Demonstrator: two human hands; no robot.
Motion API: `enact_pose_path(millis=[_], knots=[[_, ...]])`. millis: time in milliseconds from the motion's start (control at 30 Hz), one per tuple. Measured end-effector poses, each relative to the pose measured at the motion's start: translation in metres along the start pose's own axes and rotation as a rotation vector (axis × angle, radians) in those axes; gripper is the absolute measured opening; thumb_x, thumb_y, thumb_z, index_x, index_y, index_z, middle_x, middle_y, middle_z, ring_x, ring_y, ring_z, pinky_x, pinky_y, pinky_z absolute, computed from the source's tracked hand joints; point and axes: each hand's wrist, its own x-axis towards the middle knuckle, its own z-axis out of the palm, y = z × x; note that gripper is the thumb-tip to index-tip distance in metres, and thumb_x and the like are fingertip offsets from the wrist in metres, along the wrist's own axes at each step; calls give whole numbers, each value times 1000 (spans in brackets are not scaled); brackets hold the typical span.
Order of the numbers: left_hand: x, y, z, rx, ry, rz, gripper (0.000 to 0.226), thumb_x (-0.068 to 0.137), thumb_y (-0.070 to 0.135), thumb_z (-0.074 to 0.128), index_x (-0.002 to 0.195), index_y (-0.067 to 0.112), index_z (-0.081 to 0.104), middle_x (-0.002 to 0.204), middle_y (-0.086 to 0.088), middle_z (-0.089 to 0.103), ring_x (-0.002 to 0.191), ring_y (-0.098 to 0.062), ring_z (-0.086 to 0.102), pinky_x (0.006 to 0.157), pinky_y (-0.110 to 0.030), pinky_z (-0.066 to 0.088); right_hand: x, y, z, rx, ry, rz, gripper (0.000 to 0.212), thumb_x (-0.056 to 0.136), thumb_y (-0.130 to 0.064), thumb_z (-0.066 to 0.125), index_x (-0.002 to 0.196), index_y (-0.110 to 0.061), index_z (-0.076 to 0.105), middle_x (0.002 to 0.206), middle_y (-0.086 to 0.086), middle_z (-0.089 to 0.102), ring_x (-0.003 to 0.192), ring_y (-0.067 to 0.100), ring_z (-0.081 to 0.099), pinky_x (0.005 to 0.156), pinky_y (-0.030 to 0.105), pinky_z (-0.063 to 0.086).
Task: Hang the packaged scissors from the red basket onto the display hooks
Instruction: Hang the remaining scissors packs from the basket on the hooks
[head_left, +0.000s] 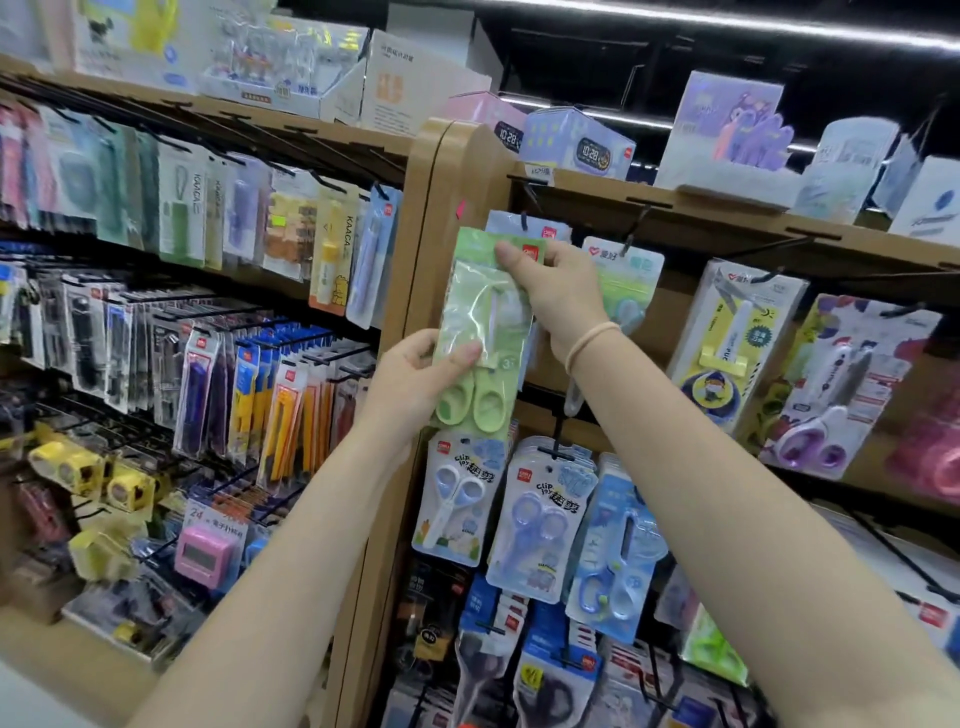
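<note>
A green pack of scissors (480, 332) is held up against the top row of the wooden display, just under a black hook (524, 221) that carries a pale blue pack (511, 224). My left hand (415, 376) grips the green pack's lower left edge, thumb across its front. My right hand (553, 291) pinches the pack's top right corner near the red logo. The red basket is out of view.
A second hook (636, 228) to the right holds a green-and-white pack (626, 275). Below hang several blue scissor packs (540, 519). More scissors hang at the right (831, 384). The left bay (208, 312) is full of hanging stationery. Boxes stand along the top shelf (727, 130).
</note>
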Motion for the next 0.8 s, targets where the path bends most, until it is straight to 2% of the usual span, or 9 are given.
enact_pose_path(millis=[67, 133, 200, 300, 400, 500, 567, 667, 800], knots=[[-2, -4, -1, 19, 8, 2, 23, 92, 14, 74, 112, 9, 66, 94, 0, 78, 76, -8, 74, 60, -18, 55, 12, -1, -3, -8, 77, 7, 45, 93, -28, 72, 59, -19, 44, 56, 1, 41, 55, 16, 39, 56, 28, 32], [-3, -10, -2, 46, 42, -6, 25, 91, 14, 75, 114, 13, 64, 97, 1, 77, 78, -8, 73, 57, -17, 54, 25, -1, -2, -42, 111, 18, 52, 95, -30, 68, 57, -22, 34, 56, -1, 34, 56, 16, 35, 58, 29, 29], [-1, -15, 0, 38, 83, -20, 23, 92, 16, 75, 113, 16, 65, 102, -2, 77, 85, -11, 73, 58, -19, 55, 36, 1, 1, -69, 121, 20, 47, 97, -32, 65, 60, -21, 38, 61, 3, 38, 63, 18, 40, 62, 31, 31], [5, -19, 8, 2, 120, -33, 16, 92, 17, 74, 107, 21, 67, 106, -6, 77, 88, -19, 74, 59, -21, 57, 44, 2, 5, -79, 147, 6, 30, 98, -32, 63, 75, -15, 55, 66, 6, 43, 64, 18, 41, 62, 31, 32], [11, -23, 14, -16, 141, -32, 18, 93, 19, 74, 109, 19, 68, 106, -6, 77, 86, -19, 74, 59, -21, 56, 51, 2, 5, -86, 167, 7, 41, 98, -30, 63, 63, -18, 45, 58, -1, 35, 60, 17, 35, 62, 30, 29], [13, -26, 18, -26, 155, -25, 23, 93, 17, 74, 115, 14, 67, 105, -5, 76, 79, -11, 74, 60, -20, 56, 56, 3, 4, -90, 159, 6, 51, 98, -29, 63, 57, -23, 33, 56, -3, 32, 58, 17, 33, 62, 29, 28], [14, -27, 20, -34, 162, -19, 21, 94, 15, 73, 114, 14, 66, 103, -3, 76, 76, -8, 73, 61, -20, 57, 57, 4, 4, -79, 158, 13, 51, 97, -30, 65, 57, -23, 33, 56, -2, 32, 60, 17, 33, 62, 29, 27], [15, -29, 21, -38, 162, -10, 20, 94, 14, 73, 113, 16, 66, 105, -5, 76, 84, -14, 74, 62, -22, 57, 59, 7, 2, -74, 170, 7, 52, 96, -30, 66, 58, -23, 31, 58, -2, 29, 58, 16, 29, 62, 29, 24], [19, -30, 22, -49, 162, 1, 17, 95, 14, 72, 109, 20, 66, 104, -3, 76, 83, -14, 74, 62, -22, 57, 61, 3, 0, -34, 173, 25, 47, 94, -29, 68, 58, -21, 39, 64, 6, 36, 65, 19, 37, 63, 29, 28]])
